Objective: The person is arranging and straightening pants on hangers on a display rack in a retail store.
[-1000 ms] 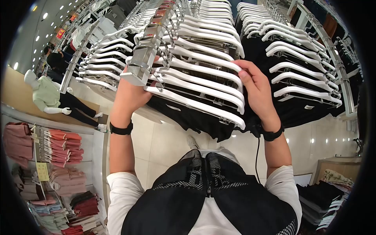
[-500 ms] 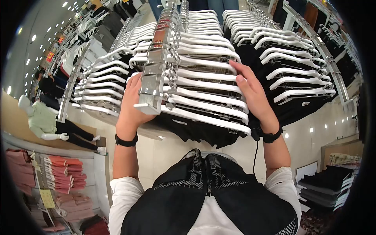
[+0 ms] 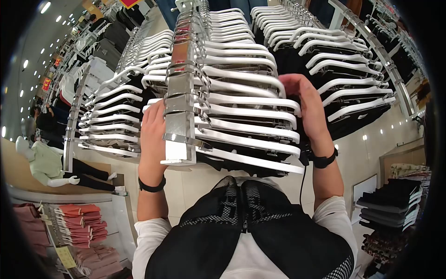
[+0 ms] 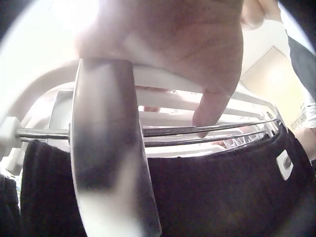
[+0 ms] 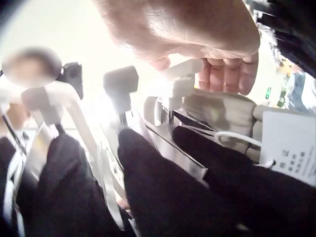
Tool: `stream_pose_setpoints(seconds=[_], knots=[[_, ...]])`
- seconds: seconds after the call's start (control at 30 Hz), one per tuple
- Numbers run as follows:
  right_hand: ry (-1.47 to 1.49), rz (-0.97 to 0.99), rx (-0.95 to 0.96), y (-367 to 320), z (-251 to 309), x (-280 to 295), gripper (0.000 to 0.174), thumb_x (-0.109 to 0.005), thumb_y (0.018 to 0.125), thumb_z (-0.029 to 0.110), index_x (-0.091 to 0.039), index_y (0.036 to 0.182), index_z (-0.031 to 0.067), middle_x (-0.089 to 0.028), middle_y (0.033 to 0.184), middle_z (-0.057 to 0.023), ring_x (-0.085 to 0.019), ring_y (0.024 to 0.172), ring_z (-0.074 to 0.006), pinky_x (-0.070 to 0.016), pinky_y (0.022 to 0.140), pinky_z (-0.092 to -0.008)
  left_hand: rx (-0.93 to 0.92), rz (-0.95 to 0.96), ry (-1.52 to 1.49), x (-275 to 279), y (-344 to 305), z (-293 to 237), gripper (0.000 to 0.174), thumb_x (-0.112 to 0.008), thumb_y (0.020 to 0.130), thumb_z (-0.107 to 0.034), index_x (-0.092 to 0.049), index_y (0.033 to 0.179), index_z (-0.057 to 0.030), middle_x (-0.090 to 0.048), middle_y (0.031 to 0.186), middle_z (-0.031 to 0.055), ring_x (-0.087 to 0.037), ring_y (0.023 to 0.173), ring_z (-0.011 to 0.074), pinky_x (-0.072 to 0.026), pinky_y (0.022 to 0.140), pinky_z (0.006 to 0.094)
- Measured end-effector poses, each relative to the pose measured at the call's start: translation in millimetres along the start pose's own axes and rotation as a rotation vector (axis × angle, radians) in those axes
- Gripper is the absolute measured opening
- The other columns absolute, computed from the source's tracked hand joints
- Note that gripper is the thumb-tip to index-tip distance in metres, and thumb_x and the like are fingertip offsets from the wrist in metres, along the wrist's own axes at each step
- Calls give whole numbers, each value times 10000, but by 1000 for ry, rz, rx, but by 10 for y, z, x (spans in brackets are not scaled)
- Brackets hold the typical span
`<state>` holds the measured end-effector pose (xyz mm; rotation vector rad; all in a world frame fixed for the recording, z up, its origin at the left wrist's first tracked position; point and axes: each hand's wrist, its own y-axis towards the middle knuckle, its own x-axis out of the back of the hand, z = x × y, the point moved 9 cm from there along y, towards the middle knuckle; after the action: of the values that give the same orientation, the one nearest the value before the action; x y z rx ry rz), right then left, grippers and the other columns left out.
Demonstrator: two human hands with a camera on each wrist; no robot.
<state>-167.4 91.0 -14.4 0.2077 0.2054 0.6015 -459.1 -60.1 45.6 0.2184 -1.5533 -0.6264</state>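
Observation:
White hangers with dark trousers clipped beneath hang in a row from a chrome rail. My left hand is left of the rail's near end, its fingers bent over the left hanger ends. In the left wrist view the thumb reaches down between hanger bars, close to a metal band. My right hand is at the right hanger ends, fingers curled behind one. Its thumb tip meets a white hanger end in the right wrist view.
More hanger rows flank this one under a left rail and a right rail. A mannequin stands at left. Folded clothes fill shelves at lower left; dark stacks sit at lower right. A paper tag hangs near my right hand.
The rail's near end now appears lower, and my left hand has come nearer to my body. My right fingers, straighter before, now curl behind a hanger end. A wider gap shows between hangers there.

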Motion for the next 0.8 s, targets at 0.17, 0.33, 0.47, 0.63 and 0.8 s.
stream_pose_setpoints(seconds=[0.17,0.33,0.47,0.63,0.8], knots=[[70,-222,118,131,-43,-36,610,-389,1115,446,-486,1489,-27,-580,1379,-131,-451,1396,-241,-285,1202,-352,82,59,3,-76,-12,3,747,-758,744,-202,-577,1465,-124,-664,1379,103,-605,1255,339,-459,1087,451],[-51,-4,1,168,-154,53,638,-374,1126,455,-421,1548,-21,-442,1569,-170,-406,1454,-247,-263,1220,-356,142,-16,-160,-125,-134,103,660,-769,720,-246,-605,1332,-62,-601,1354,204,-556,1228,415,-456,1045,495],[55,-127,99,267,-75,-17,654,-372,1129,451,-378,1572,-29,-453,1558,-170,-396,1465,-240,-240,1233,-342,115,-47,-95,-97,-112,41,638,-836,638,-240,-644,1210,-30,-595,1270,223,-551,1127,462,-475,995,514],[-210,-122,72,231,-78,82,538,-472,1100,430,-542,1439,18,-632,1322,-153,-570,1241,-210,-412,1084,-326,213,35,-91,-89,-176,-48,710,-665,768,-63,-517,1463,-54,-536,1477,176,-479,1373,399,-378,1158,487],[-176,-149,202,74,99,-6,614,-438,1106,467,-503,1475,-20,-567,1431,-189,-523,1328,-237,-356,1151,-344,225,-110,6,23,-141,-279,777,-702,745,22,-596,1476,-218,-671,1275,168,-615,1157,411,-490,998,491]])
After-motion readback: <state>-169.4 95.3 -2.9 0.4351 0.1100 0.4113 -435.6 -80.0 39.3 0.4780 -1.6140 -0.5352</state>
